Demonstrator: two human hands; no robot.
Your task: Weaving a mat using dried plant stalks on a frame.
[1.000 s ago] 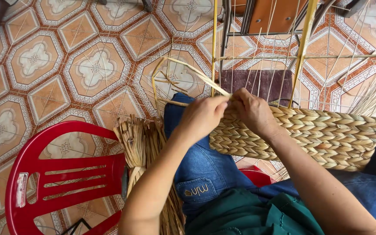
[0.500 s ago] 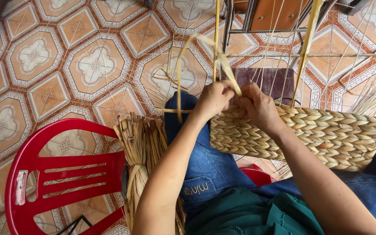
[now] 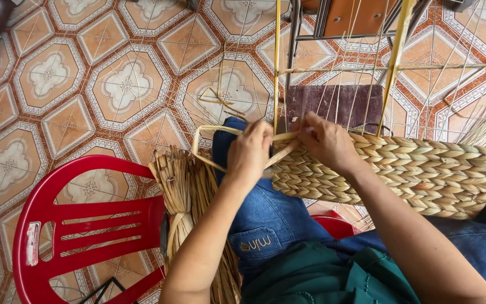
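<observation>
Hands on braided straw mat

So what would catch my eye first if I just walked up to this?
Probably the two hands, left hand and right hand, meeting at the upper left edge of a braided straw mat lying across the person's lap. Next, the bright red plastic chair at lower left, on the patterned tile floor.
</observation>
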